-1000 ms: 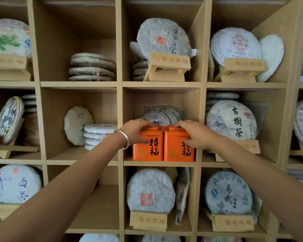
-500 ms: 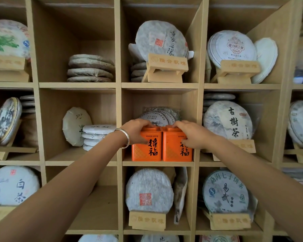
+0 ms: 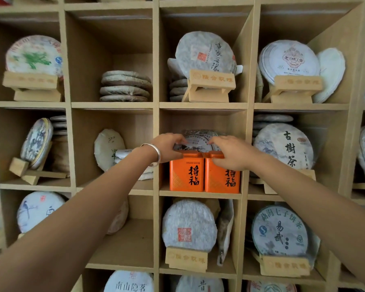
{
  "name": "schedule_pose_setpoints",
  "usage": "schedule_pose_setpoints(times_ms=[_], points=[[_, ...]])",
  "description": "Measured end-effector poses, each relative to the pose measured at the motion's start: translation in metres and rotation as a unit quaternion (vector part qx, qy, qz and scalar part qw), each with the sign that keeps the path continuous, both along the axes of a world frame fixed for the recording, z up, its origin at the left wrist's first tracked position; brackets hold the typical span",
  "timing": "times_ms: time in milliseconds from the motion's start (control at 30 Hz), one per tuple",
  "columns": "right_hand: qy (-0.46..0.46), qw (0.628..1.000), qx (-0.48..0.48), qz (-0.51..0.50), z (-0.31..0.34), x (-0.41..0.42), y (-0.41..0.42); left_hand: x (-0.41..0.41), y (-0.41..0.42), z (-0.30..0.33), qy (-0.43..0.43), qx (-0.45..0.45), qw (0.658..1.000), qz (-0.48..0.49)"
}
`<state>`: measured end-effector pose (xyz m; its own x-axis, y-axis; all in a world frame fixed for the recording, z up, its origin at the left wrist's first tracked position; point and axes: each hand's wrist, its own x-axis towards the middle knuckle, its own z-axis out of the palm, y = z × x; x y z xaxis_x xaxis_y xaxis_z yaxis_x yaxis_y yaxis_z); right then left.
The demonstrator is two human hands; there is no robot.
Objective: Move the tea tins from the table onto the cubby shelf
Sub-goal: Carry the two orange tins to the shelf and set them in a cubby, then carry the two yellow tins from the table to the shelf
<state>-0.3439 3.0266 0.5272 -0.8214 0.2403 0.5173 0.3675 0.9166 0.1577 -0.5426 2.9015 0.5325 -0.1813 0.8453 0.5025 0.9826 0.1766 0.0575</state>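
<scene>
two orange tea tins, the left tin (image 3: 187, 174) and the right tin (image 3: 222, 175), stood touching side by side at the front edge of a middle cubby of the cubby shelf (image 3: 200, 194), labels outward, likely for display. the left hand (image 3: 167, 147) kept its grip curled over the left tin's lid; the right hand (image 3: 232, 153) gripped the right tin's top, apparently squaring the pair. a wrapped tea cake (image 3: 198, 142) leaned behind them, leaving room only at the front.
</scene>
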Motion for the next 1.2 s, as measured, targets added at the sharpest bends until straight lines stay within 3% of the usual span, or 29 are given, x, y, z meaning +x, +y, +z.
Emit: schedule_pose_setpoints(times_ms=[200,367,633,767,933,1200], points=[[0.004,0.998,0.002,0.068,0.001,-0.035,-0.041,-0.004,-0.072,-0.008,-0.002,0.010,0.997,0.074],[-0.011,0.984,-0.018,0.180,-0.023,-0.062,-0.099,0.003,-0.156,-0.038,-0.040,-0.020,0.977,0.208],[-0.099,0.907,-0.028,0.408,-0.084,-0.120,-0.281,0.060,-0.396,-0.117,-0.101,-0.074,0.872,0.473],[-0.166,0.827,-0.026,0.536,-0.108,-0.120,-0.436,0.145,-0.550,-0.143,-0.118,-0.061,0.776,0.617],[-0.162,0.711,-0.005,0.684,-0.128,-0.053,-0.637,0.314,-0.714,-0.156,-0.149,-0.025,0.627,0.764],[-0.166,0.498,0.004,0.851,-0.136,0.122,-0.881,0.587,-0.865,-0.164,-0.191,0.034,0.366,0.910]])
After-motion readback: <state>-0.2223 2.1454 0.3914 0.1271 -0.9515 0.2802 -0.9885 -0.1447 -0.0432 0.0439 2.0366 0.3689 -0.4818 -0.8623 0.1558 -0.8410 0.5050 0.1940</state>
